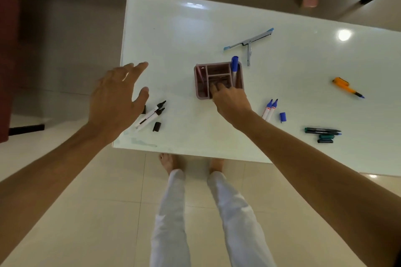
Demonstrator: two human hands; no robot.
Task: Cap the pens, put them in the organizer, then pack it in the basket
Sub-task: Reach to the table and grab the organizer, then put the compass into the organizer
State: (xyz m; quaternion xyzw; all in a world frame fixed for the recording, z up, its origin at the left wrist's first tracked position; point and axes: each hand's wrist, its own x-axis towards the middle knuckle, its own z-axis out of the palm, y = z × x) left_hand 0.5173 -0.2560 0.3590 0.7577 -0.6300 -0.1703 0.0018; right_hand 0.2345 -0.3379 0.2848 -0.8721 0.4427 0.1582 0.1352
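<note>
A pink organizer (201, 91) stands mid-table with a capped blue marker (234, 67) upright in its right compartment. My right hand (231, 99) rests on the organizer's near rim, fingertips dipping into a front compartment; whether they hold anything is hidden. My left hand (115, 97) hovers open above the table's left edge. Just right of it lie two uncapped black markers (150, 115) and a black cap (156, 126). Two uncapped blue markers (269, 109) and a blue cap (282, 117) lie right of my right wrist. Green pens (322, 131) with loose caps (325, 138) sit further right.
An orange pen (346, 86) lies at the far right. A grey folding stand with blue tips (249, 42) lies behind the organizer. The glossy white table (173, 32) ends close to my body. A pink object (310, 0) sits on the floor beyond. No basket is in view.
</note>
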